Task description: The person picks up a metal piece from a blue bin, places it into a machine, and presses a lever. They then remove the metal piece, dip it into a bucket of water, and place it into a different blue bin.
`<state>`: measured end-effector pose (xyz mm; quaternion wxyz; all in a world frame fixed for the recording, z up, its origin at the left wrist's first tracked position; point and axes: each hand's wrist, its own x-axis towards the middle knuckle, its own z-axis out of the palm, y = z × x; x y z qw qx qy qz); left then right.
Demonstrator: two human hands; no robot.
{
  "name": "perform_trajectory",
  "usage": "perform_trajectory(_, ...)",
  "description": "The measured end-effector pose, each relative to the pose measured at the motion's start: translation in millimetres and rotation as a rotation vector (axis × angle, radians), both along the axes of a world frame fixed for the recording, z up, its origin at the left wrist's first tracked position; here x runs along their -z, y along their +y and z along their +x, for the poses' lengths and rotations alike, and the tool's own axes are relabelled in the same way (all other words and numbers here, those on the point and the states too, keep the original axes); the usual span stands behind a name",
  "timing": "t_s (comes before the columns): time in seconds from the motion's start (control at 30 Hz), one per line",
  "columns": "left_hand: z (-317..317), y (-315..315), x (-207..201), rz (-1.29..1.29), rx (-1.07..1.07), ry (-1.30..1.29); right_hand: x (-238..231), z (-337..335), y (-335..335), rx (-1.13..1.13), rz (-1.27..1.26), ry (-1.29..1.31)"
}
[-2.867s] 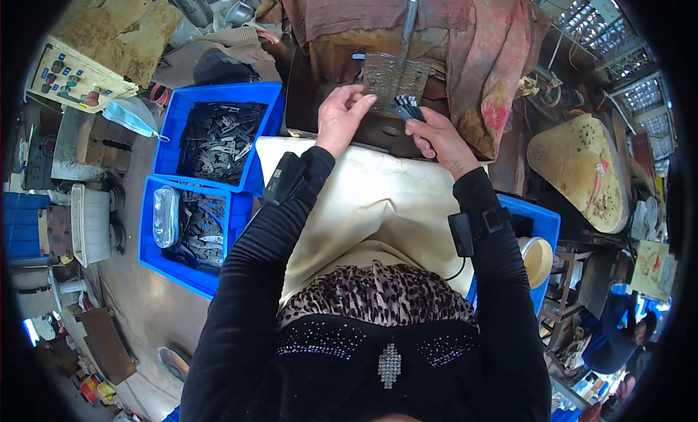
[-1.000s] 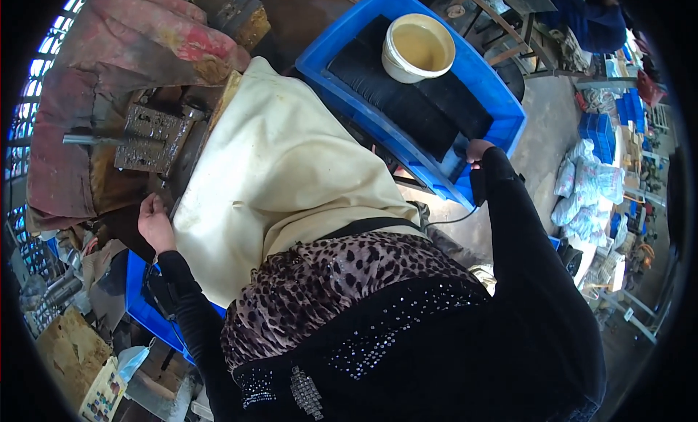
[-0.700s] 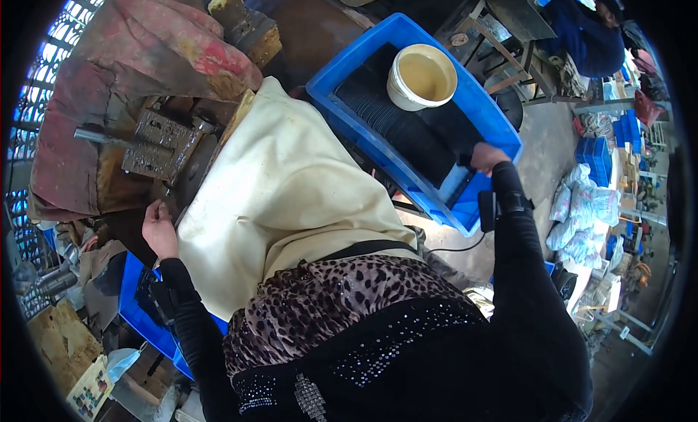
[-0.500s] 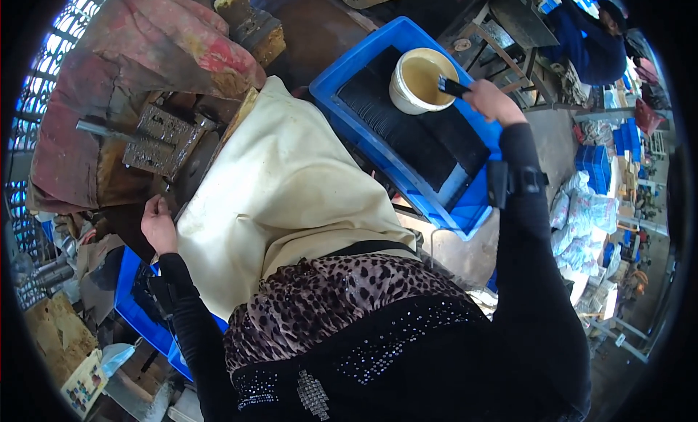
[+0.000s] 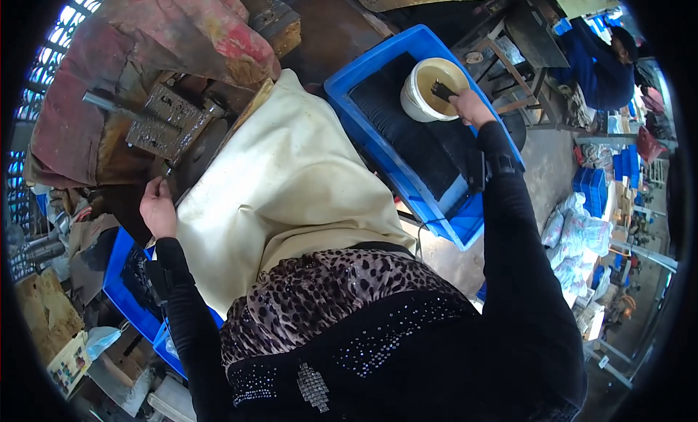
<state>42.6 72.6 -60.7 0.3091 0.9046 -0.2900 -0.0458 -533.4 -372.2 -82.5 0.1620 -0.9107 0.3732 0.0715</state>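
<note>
My right hand point(image 5: 471, 107) grips a dark, flat brush point(image 5: 442, 92), its end inside a white bucket point(image 5: 414, 102) with a pale yellowish lining and contents. The bucket stands on black stacked pieces point(image 5: 407, 134) in a blue crate point(image 5: 363, 51). At the left, my left hand point(image 5: 158, 207) has its fingers pinched together beside a wet-looking metal block point(image 5: 163, 120) with a metal rod point(image 5: 109, 103). A small shiny tip shows at those fingers; what it belongs to is unclear.
A cream apron point(image 5: 291, 160) covers my lap. Stained red cloth point(image 5: 145, 44) drapes around the metal block. Another blue crate point(image 5: 120, 295) stands at lower left. A person in dark blue point(image 5: 600, 69) is at the far right, beyond a wooden stand point(image 5: 509, 76). Bagged goods point(image 5: 582, 229) lie at right.
My right hand has moved down and left in the picture, bringing the brush deeper into the bucket's mouth. My left hand stays by the metal block, slightly higher. The whole view has shifted a little.
</note>
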Motion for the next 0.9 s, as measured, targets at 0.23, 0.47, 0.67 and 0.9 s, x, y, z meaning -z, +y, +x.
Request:
perform_trajectory(0.23,14.1,3.6,10.0,-0.026,0.065,0.001,-13.3,-40.0,129.3,1.313,0.304,-0.896)
perform_trajectory(0.47,21.7,-10.8,23.7,-0.029,0.138,0.119,209.7,-293.2,203.8,0.876,0.170,-0.411)
perform_trajectory(0.67,20.2,20.3,7.1,-0.035,0.066,0.060,137.4,-102.9,202.1,0.543,0.173,0.520)
perform_trajectory(0.9,17.7,-16.2,16.6,-0.036,0.123,0.175,240.9,-178.5,205.2,1.215,0.265,0.191)
